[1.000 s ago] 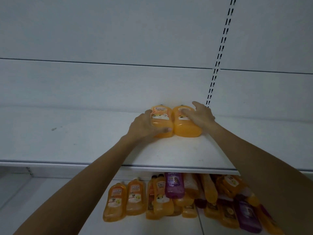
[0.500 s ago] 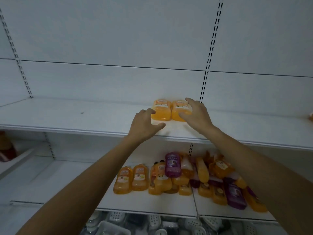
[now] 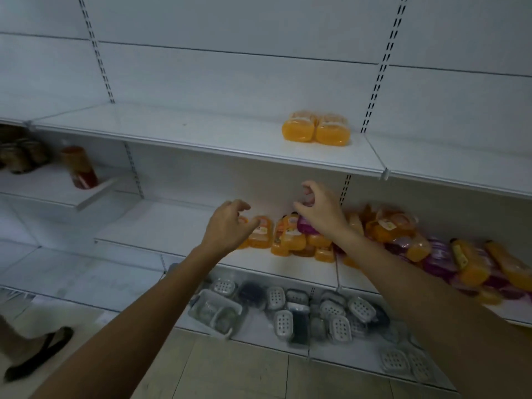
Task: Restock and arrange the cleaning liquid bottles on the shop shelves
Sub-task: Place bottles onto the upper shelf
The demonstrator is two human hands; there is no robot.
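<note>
Two orange bottles (image 3: 316,130) lie side by side at the back of the white upper shelf (image 3: 218,145). On the middle shelf (image 3: 178,228) below lies a heap of orange and purple bottles (image 3: 403,240), spreading off to the right. My left hand (image 3: 230,226) hovers in front of an orange bottle (image 3: 263,231) at the heap's left end, fingers curled and apart, holding nothing. Above a purple bottle (image 3: 306,226), my right hand (image 3: 319,211) hangs with its fingers apart and nothing in it.
Soap dishes and a small tray (image 3: 288,315) crowd the bottom shelf. At the left, a red-brown bottle (image 3: 79,168) stands on a side shelf next to dark jars (image 3: 20,151). A foot in a dark sandal (image 3: 34,355) shows on the floor at lower left.
Both hands let go of the two orange bottles on the upper shelf and came down to the heap on the middle shelf. The view tilted down and left.
</note>
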